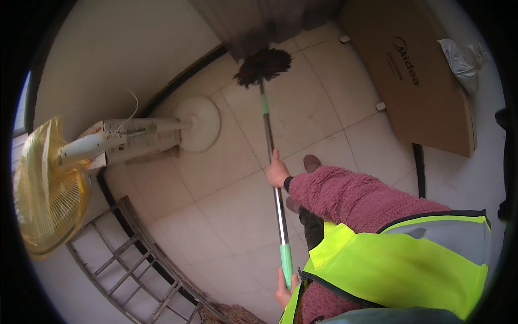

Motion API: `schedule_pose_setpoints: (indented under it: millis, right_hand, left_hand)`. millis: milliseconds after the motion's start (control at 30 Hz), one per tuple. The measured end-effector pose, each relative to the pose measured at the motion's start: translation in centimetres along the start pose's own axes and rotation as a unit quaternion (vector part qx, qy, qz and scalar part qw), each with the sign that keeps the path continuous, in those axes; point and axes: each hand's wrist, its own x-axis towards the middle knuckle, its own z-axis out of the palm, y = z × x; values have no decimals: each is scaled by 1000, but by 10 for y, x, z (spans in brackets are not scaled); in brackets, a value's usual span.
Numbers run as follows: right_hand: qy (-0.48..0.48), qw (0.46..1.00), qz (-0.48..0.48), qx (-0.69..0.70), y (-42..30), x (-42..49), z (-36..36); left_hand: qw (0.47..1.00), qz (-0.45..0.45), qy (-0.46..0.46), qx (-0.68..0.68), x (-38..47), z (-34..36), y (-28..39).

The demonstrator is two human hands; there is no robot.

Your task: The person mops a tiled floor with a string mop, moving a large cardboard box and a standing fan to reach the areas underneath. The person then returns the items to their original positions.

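A long-handled mop crosses the middle of the view, its dark red and black mop head (265, 67) on the tiled floor near the far wall. My right hand (277, 172) is wrapped around the metal mop pole (280, 212) about halfway along, with one finger stretched along it. Lower down, my left hand (284, 289) holds the pole's green end grip (286, 261); part of that hand is hidden by my vest. Green also shows on a collar (264, 104) close to the mop head.
Left stands a white pedestal fan with a yellow plastic-wrapped head (54, 194) and round base (200, 123), beside a carton (141, 139). A metal rack (121, 259) leans at lower left. A large Midea cardboard box (412, 77) leans at right. Several floor tiles (218, 227) surround my shoes.
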Motion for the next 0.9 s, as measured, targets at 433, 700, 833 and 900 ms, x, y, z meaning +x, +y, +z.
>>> schedule_pose_setpoints:
  millis: [433, 700, 833, 900]
  right_hand:
    - [-8, 983, 15, 183, 1, 2, -114]
    - [167, 969, 82, 164, 2, 128, -195]
    - [127, 991, 32, -11, 4, 113, -114]
    - [75, 985, 2, -157, 7, 101, -75]
  left_hand:
    - [978, 79, -93, 171, 15, -11, 113]
    - [944, 251, -84, 196, 118, 60, 135]
    - [968, 194, -41, 156, 92, 41, 82]
    - [980, 160, -24, 114, 77, 28, 54]
